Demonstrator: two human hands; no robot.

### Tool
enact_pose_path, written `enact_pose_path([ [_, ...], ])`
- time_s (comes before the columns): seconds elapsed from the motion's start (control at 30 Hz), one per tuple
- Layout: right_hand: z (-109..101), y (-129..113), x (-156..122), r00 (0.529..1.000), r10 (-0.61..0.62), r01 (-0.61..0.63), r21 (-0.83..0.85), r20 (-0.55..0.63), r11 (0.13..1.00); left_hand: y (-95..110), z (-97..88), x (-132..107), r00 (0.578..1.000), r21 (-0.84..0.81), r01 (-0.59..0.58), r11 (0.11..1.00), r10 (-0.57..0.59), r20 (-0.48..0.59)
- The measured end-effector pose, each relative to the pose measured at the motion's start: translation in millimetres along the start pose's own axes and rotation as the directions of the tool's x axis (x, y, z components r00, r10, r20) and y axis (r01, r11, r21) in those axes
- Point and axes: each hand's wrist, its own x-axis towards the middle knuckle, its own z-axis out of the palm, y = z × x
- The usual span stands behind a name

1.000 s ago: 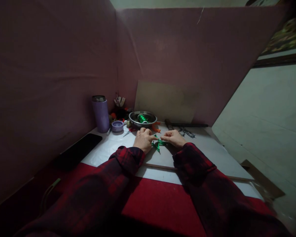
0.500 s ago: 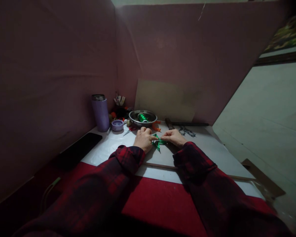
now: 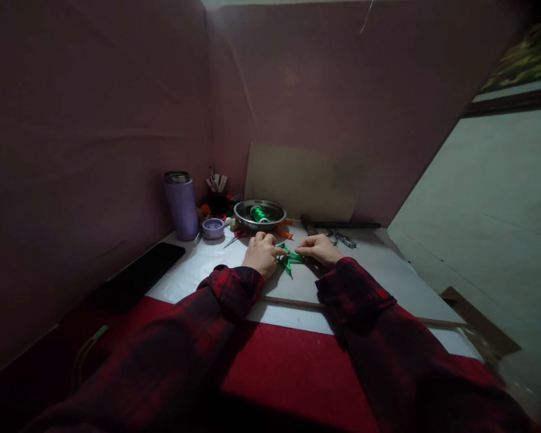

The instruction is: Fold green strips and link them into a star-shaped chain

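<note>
A small green star-shaped piece (image 3: 288,264) with dark tips lies on the pale board. My left hand (image 3: 261,252) rests at its left side, the index finger stretched across the star's middle and the other fingers curled; the thumb is hidden. Just right of the star, my right hand (image 3: 320,248) is closed in a pinch of thumb and index finger. Whatever is in that pinch is too fine to see. Behind both hands stands a metal bowl (image 3: 240,218) with a green thread spool (image 3: 258,214) in it.
Left of the bowl are scissors (image 3: 234,238), a purple lid (image 3: 213,228) and a purple tumbler (image 3: 183,207). A black phone-like slab (image 3: 146,270) lies left. Behind my right hand are a hammer-like tool (image 3: 308,225), metal pieces (image 3: 342,239) and orange strips (image 3: 285,231). Walls enclose the table.
My right hand's pinch has drawn slightly right, away from the star's middle and my left fingertip. My left hand keeps its place on the star. The whole view has shifted slightly.
</note>
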Motion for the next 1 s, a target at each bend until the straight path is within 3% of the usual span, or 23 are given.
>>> enact_pose_path([
  [0.2,2,8,3,0.997,-0.076,0.075,-0.018,-0.032,0.997,-1,1.5,-1,1.000,-0.044,0.008,0.999,-0.008,-0.005],
  [0.37,3,12,6,0.984,-0.163,0.153,-0.142,-0.066,0.978,-6,-2.6,11,0.995,-0.201,0.039,0.979,-0.056,-0.079],
  [0.47,4,12,10,0.959,-0.264,0.217,-0.328,-0.106,0.919,-8,-7.7,28,0.994,-0.388,-0.024,0.921,-0.018,-0.105],
  [0.53,5,10,13,0.933,-0.338,0.255,-0.434,-0.125,0.864,-8,-9.3,39,0.998,-0.541,-0.035,0.840,0.003,-0.061],
  [0.6,6,8,17,0.912,-0.388,0.282,-0.490,-0.129,0.825,-7,-9.0,49,0.998,-0.591,-0.057,0.805,0.070,0.000],
  [0.83,9,3,36,0.893,-0.441,0.332,-0.535,-0.088,0.777,-14,-5.9,68,0.943,-0.288,-0.219,0.932,0.278,0.183],
  [1.0,18,-1,44,0.886,-0.446,0.300,-0.577,-0.127,0.760,-28,-2.9,72,0.929,-0.259,-0.281,0.924,0.330,0.167],
])
